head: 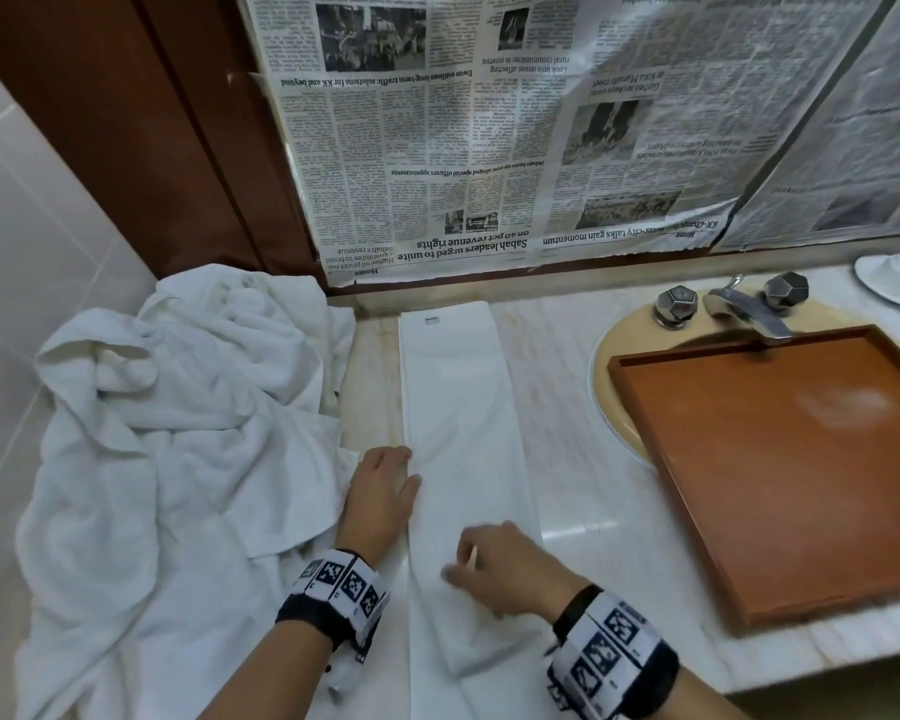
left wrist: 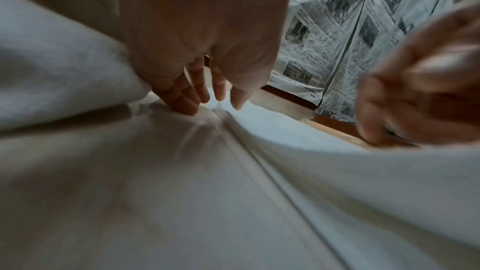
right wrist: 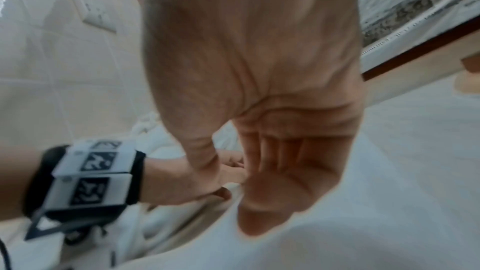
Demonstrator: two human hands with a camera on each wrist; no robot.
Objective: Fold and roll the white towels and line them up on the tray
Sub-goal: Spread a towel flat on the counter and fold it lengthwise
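So this looks like the tail end of the folding step: one towel [head: 463, 433] is already folded into a long narrow strip running away from the person down the marble worktop [head: 583, 449], and its near end seems doubled back on itself, so I'd guess the roll is just about to start. The left hand [head: 380, 491] lies flat with straight fingers along the strip's left edge, pressing it down, not gripping anything. The right hand [head: 505, 569] is over the near end with loosely bent fingers; it's blurry in the head view, and the right wrist view shows the fingers fairly extended over the cloth, so I read that grip as open and holding nothing (not 100% sure). Next move, I reckon: get both hands on that near end, tuck it tight and roll it away evenly so the strip doesn't skew. The tray [head: 640, 402] sits to the right, partly over the sink [head: 606, 356], with no rolls on it yet. The pile [head: 178, 407] of crumpled towels waits on the left, touching the left hand's side.
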